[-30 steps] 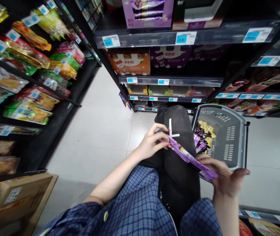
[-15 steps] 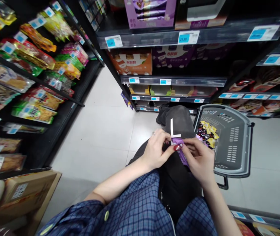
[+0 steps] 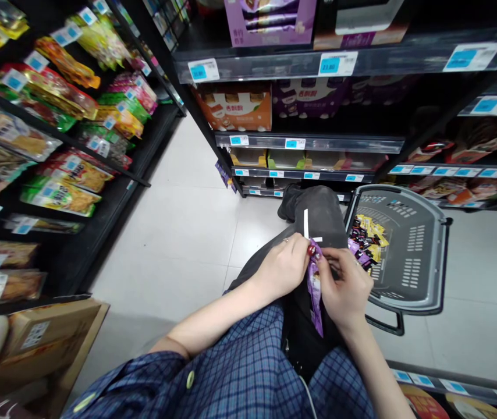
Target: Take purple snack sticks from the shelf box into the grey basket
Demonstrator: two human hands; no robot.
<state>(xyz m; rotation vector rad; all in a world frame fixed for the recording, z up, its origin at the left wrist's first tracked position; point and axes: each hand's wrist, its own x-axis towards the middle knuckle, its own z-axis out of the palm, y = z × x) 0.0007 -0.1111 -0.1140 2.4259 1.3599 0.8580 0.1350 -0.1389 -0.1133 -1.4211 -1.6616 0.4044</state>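
Note:
Above my lap, a long purple packet hangs almost straight down, held by its upper end. My left hand pinches it there between thumb and fingers. The closed fingers of my right hand grip the same end from the other side, the two thumbs nearly meeting. Part of the packet's top is hidden by the fingers. Just beyond my hands, two white strips lie on the knee of my dark trousers, one long and one short.
To my right, a grey basket holds several small yellow, black and purple packets. Ahead stands a black shelf rack with boxed goods. Bagged snacks fill the left rack, with a cardboard box below. Pale floor tiles lie between.
The purple packet has swung from a slant to nearly vertical, and more of its length shows. My right hand has moved slightly left and down; my left hand has turned a little.

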